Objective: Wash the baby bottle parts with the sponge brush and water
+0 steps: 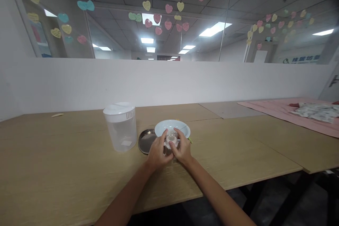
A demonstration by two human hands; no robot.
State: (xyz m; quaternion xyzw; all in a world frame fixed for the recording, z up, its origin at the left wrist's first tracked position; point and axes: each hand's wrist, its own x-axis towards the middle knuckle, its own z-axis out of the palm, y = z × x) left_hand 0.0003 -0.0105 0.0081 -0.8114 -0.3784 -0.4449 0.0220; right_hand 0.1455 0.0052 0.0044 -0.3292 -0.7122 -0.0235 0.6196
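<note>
Both hands are around a small baby bottle (172,137) with a clear domed cap, a white collar and a see-through lower part. My left hand (158,151) is closed on its left side, thumb low near the base. On the other side, my right hand (182,148) grips it, with the thumb against the white collar. Fingers hide much of the bottle's body. Just behind it is a white bowl (159,127), partly covered by the hands. A round metal tray (146,142) lies to the left, its right edge behind my left hand.
A tall translucent bucket (122,130) with a white lid stands left of the tray. Something green (190,140) peeks out beside the bowl. Pink cloth (278,114) with patterned fabric (315,111) covers the far right of the wooden table (66,169). A white wall (132,81) runs behind.
</note>
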